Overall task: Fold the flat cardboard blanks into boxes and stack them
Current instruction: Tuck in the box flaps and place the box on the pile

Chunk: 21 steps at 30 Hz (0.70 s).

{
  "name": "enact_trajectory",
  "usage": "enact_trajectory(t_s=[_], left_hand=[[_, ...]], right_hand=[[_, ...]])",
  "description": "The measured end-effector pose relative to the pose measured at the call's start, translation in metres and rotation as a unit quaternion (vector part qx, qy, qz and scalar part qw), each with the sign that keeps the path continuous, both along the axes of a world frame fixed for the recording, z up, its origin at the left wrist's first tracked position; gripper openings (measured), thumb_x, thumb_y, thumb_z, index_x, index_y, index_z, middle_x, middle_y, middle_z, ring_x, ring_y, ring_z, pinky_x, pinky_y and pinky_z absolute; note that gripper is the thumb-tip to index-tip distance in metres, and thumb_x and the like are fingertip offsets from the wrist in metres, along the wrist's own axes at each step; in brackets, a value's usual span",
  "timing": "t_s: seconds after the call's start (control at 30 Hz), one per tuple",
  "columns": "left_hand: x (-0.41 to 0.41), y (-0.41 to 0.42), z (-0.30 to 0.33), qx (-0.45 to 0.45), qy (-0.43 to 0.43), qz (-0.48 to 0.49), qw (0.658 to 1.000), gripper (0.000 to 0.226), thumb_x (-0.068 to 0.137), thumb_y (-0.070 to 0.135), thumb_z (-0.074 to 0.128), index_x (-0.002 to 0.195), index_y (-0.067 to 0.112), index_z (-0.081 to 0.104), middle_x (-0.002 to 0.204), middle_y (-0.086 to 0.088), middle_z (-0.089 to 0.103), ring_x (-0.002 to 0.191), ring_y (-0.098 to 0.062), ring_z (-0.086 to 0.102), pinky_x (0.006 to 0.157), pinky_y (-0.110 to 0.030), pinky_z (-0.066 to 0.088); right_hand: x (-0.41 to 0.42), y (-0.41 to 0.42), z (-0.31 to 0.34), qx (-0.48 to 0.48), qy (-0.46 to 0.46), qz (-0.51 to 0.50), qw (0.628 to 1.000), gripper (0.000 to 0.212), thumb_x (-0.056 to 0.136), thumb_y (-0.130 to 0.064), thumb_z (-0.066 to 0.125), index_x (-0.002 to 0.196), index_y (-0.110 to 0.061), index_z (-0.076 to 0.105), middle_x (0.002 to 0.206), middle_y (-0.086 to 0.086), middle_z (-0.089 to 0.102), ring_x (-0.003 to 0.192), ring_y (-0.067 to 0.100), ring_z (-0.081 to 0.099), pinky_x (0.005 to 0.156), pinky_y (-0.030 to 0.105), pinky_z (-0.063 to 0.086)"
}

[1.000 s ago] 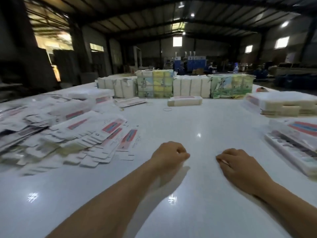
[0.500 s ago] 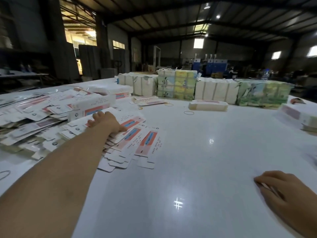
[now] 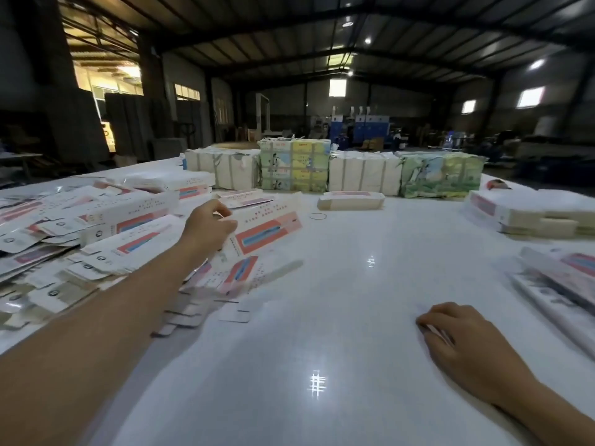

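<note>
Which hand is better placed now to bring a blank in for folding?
Left. The left hand already pinches a blank at the pile; the right hand rests on the table, holding nothing.

Dim hall, lit by small roof lamps and pale windows. Lamp glare spots the glossy white table (image 3: 322,317). Wide-angle bending at edges; motion blur smears the lifted cardboard blank (image 3: 267,231).

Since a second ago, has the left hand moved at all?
Yes. The left hand has left the bare table in front of the person, reached out to the pile of flat blanks on the left, and now pinches one blank.
</note>
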<state>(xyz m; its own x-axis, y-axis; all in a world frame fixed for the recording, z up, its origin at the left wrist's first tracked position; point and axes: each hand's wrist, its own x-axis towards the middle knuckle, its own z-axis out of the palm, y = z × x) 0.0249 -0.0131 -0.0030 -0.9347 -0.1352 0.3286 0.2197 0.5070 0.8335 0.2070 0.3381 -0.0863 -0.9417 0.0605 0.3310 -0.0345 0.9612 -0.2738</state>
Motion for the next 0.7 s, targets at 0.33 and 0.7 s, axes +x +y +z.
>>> enact_trajectory(t_s=[0.33, 0.7], left_hand=[[0.089, 0.104, -0.05, 0.114, -0.203, -0.275, 0.933, 0.019, 0.09, 0.016, 0.06, 0.08, 0.029, 0.07, 0.084, -0.001, 0.074, 0.075, -0.022, 0.072, 0.063, -0.036, 0.057], [0.101, 0.097, -0.062, 0.031, -0.152, -0.276, 0.948, 0.006, 0.091, 0.016, 0.06, 0.093, 0.02, 0.064, 0.088, -0.001, 0.073, 0.076, -0.023, 0.072, 0.058, -0.03, 0.056]], right_hand=[[0.003, 0.007, 0.005, -0.09, -0.019, -0.001, 0.996, 0.021, 0.091, -0.019, 0.057, 0.108, -0.012, 0.068, 0.119, 0.004, 0.064, 0.104, 0.02, 0.059, 0.084, 0.023, 0.043], [0.017, 0.009, 0.028, -0.645, -0.078, 0.138, 0.748, 0.021, 0.093, -0.02, 0.055, 0.103, -0.002, 0.061, 0.09, 0.015, 0.072, 0.081, 0.03, 0.068, 0.053, 0.03, 0.057]])
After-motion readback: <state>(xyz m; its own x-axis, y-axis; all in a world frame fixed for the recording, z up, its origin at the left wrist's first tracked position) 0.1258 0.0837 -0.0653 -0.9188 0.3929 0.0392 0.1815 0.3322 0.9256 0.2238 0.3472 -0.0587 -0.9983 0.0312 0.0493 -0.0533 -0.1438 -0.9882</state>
